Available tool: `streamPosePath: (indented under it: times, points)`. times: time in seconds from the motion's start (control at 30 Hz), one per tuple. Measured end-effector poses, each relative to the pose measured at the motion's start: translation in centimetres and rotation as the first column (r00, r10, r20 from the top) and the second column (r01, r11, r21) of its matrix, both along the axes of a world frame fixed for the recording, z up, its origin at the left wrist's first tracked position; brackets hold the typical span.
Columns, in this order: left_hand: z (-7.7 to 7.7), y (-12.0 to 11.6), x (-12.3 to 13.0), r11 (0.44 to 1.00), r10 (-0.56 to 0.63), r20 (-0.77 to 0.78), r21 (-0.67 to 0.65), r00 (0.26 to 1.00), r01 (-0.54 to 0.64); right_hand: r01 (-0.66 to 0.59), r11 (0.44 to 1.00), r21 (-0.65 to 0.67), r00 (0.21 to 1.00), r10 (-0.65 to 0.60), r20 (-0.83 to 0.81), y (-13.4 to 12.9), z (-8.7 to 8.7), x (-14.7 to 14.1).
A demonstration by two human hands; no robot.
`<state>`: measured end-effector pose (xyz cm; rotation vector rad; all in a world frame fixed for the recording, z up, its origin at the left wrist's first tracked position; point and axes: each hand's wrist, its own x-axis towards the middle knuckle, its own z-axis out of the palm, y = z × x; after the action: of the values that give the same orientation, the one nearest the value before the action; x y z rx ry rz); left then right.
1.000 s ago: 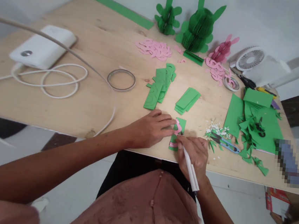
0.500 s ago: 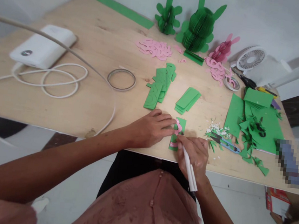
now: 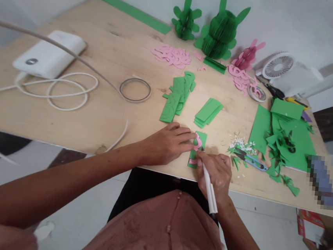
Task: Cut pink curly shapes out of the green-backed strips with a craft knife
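My left hand (image 3: 169,144) lies flat with fingers stretched out, its fingertips pressing a curvy pink paper cutout (image 3: 198,143) down on a green paper strip (image 3: 202,136). Between the fingers of my right hand (image 3: 217,170) is a white pen (image 3: 210,189), its tip hidden by the hand beside the cutout's lower part. Beyond my hands are a small stack of green strips (image 3: 208,112) and several green strips with drawn outlines (image 3: 172,102). To the right, blue-handled thread snips (image 3: 253,161) rest by white paper bits (image 3: 241,144).
Pink cutouts (image 3: 171,56) lie in a pile farther back, near green paper honeycomb figures (image 3: 221,32) and a pink one (image 3: 246,58). A tape roll (image 3: 135,89) and a white power bank (image 3: 51,54) with a looped cable sit left. Green sheets and scraps (image 3: 296,153) cover the right.
The view has shifted very slightly. The pen's rear end has moved a little to the left; both hands stay over the same strip and cutout.
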<state>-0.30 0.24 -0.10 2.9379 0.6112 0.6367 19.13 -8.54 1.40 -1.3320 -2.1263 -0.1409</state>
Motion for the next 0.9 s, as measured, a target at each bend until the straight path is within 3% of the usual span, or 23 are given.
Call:
streamPosePath:
  times: [0.9]
  points:
    - [0.3, 0.14, -0.01, 0.999, -0.011, 0.004, -0.048, 1.0, 0.011, 0.023, 0.999, -0.023, 0.992, -0.02, 0.126, -0.03, 0.33, -0.3]
